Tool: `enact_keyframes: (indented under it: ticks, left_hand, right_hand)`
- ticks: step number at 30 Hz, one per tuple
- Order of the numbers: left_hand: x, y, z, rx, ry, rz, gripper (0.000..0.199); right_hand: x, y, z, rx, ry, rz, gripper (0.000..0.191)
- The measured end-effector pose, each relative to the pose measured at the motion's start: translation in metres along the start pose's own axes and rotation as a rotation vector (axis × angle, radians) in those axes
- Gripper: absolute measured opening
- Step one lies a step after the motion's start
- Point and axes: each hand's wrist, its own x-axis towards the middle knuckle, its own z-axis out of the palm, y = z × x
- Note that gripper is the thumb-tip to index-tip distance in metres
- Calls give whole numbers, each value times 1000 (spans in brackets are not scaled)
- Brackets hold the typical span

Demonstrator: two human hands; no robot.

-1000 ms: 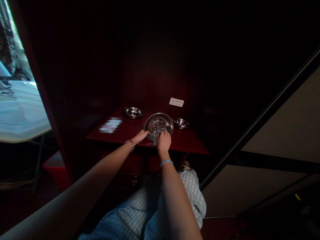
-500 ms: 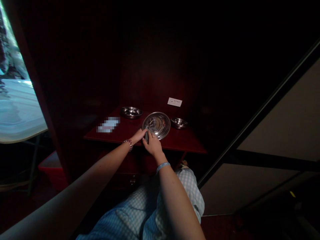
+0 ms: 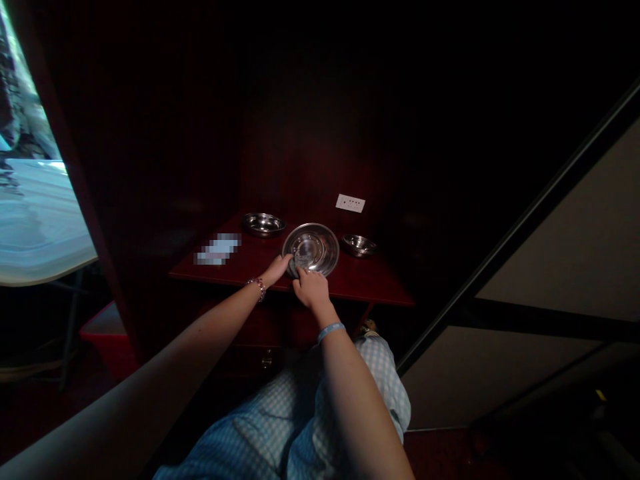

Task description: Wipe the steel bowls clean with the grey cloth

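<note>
A large round metal bowl (image 3: 323,248) is tilted toward me near the front edge of the dark red shelf (image 3: 240,267). My left hand (image 3: 279,270), with a beaded bracelet at the wrist, is closed at the bowl's lower left rim. My right hand (image 3: 313,287), with a blue band at the wrist, is closed at the bowl's lower rim. Between the hands a grey, mesh-like piece (image 3: 300,260) lies against the bowl's inner side; its lower part is partly hidden by the fingers.
Behind on the left stands a metal bowl (image 3: 263,225), and on the right smaller stacked metal bowls (image 3: 359,245). A blurred light item (image 3: 219,249) lies at the shelf's left. A white socket (image 3: 351,203) is on the back wall. A red bin (image 3: 107,333) stands lower left.
My right hand has moved slightly down and right, away from my left hand. The large bowl has shifted slightly left, and more of the grey piece shows inside it.
</note>
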Motion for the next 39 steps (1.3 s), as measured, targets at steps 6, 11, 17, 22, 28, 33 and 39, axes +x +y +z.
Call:
enact_keyframes:
  ticks: [6,11,17,22,28,33,39]
  left_hand:
    - [-6,6,0,-24,3,35,20]
    - [-12,10,-2,10,15,15,19]
    - [-6,4,-5,-135,16,-73,29]
    - [4,-4,-6,-275,44,-97,39]
    - [9,-10,-5,-305,38,-92,38]
    - [6,-11,-5,-254,56,-105,35]
    - [5,-10,-6,-213,43,-105,37]
  right_hand:
    - [2,13,-4,-106,24,133,36]
    - [1,28,-6,-158,143,252,40]
    - [1,40,-6,-80,293,265,47]
    - [4,46,-14,-42,362,272,45]
    - [5,49,-22,-59,353,353,45]
    - [4,49,-24,-84,300,383,46]
    - [3,40,-18,-39,258,418,47]
